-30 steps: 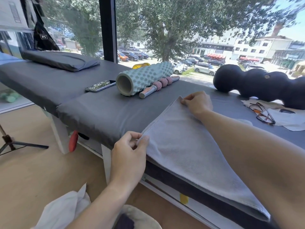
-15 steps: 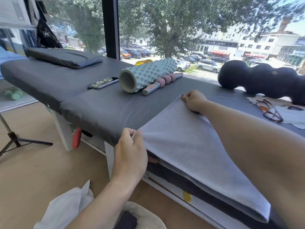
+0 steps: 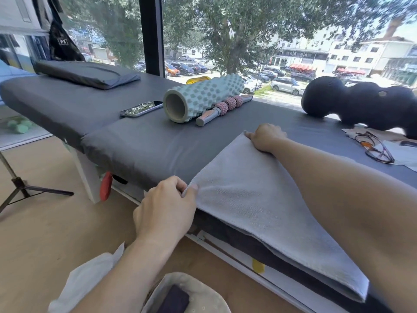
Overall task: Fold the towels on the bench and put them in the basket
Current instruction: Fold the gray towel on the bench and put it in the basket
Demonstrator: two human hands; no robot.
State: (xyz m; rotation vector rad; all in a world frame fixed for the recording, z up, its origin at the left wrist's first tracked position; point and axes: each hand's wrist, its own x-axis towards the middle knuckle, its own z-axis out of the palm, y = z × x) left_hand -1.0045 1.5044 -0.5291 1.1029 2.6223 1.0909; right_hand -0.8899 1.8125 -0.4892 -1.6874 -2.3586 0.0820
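The grey towel (image 3: 259, 199) lies folded over the table's (image 3: 158, 145) front edge (padded, dark grey), left hand (image 3: 165, 213) pinching its near corner, right hand (image 3: 266, 137) gripping the far corner

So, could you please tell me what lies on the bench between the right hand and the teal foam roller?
In the head view, only bare grey bench padding lies between the right hand and the teal foam roller; the pink massage stick sits beside the roller.
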